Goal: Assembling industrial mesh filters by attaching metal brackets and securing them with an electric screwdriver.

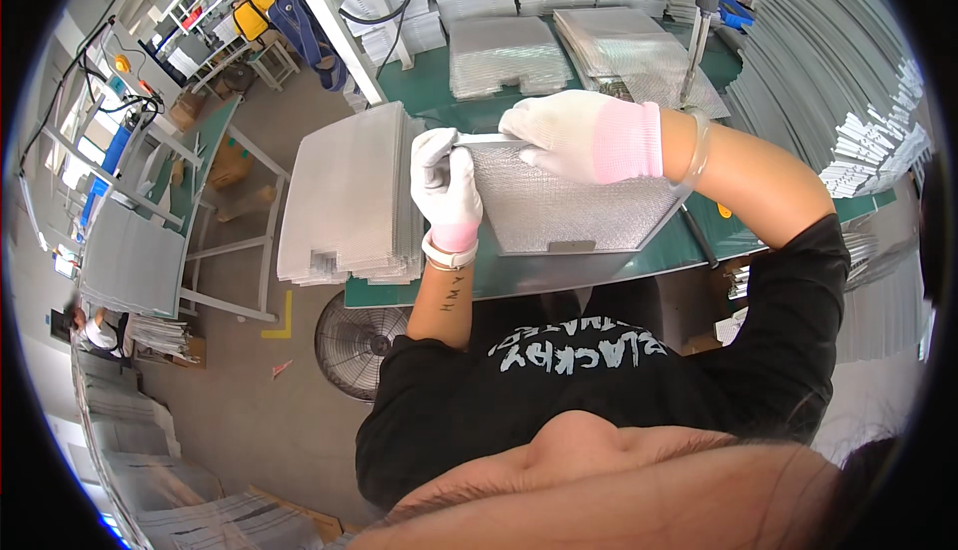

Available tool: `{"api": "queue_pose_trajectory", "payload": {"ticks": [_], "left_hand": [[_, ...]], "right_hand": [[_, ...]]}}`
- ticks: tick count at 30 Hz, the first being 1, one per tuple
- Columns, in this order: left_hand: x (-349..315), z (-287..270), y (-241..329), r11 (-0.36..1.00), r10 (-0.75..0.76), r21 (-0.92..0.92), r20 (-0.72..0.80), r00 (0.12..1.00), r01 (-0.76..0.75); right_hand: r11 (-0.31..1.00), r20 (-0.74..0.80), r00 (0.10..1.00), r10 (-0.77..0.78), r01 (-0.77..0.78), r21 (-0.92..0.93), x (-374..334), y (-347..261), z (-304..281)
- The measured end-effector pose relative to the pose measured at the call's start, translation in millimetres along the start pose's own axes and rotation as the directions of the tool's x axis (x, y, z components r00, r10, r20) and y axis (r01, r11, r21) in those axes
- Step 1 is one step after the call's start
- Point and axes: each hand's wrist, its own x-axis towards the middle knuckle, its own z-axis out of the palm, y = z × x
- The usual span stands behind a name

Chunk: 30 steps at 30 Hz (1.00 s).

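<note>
A silver mesh filter panel [574,206] with a thin metal frame lies tilted in front of me at the table's near edge. My left hand [446,186], in a white glove with a pink cuff, is closed round its far left corner. The fingers of my gloved right hand [574,136] bend over the far frame edge [486,139] and grip it; part of that edge is hidden under the hand. A small grey tab [572,247] sits at the middle of the panel's near edge.
Left of the panel stands a stack of mesh sheets [344,191] on the green table [519,275]. More mesh sheets [507,56] lie at the back. A black-handled tool [699,236] lies to the right, a vertical metal tool [696,61] hangs behind, and a floor fan [359,340] stands below left.
</note>
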Motion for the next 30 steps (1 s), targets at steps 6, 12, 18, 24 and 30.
{"api": "queue_pose_trajectory", "payload": {"ticks": [6, 12, 18, 24, 30], "left_hand": [[-1, 2, -5, 0.985, 0.132, 0.114, 0.016, 0.991, -0.133], [-5, 0, 1, 0.940, 0.179, 0.294, 0.006, 0.984, -0.173], [-11, 3, -18, 0.993, 0.101, 0.039, 0.175, 0.979, -0.109], [23, -5, 2, 0.976, 0.014, 0.213, 0.092, 0.996, -0.033], [98, 83, 67, 0.684, 0.085, 0.197, 0.935, 0.345, -0.702]], "right_hand": [[0.999, -0.074, 0.997, 0.018, -0.021, -0.046, -5, -6, 3], [0.999, -0.033, 0.999, -0.024, 0.023, -0.041, -5, -6, 6], [0.981, -0.065, 0.998, 0.017, -0.029, -0.192, -18, -12, 1], [0.989, -0.871, 0.468, 0.149, -0.082, 0.125, -114, 16, 2], [0.465, -0.361, 0.456, 0.814, -0.883, -0.067, -239, 85, 215]]}}
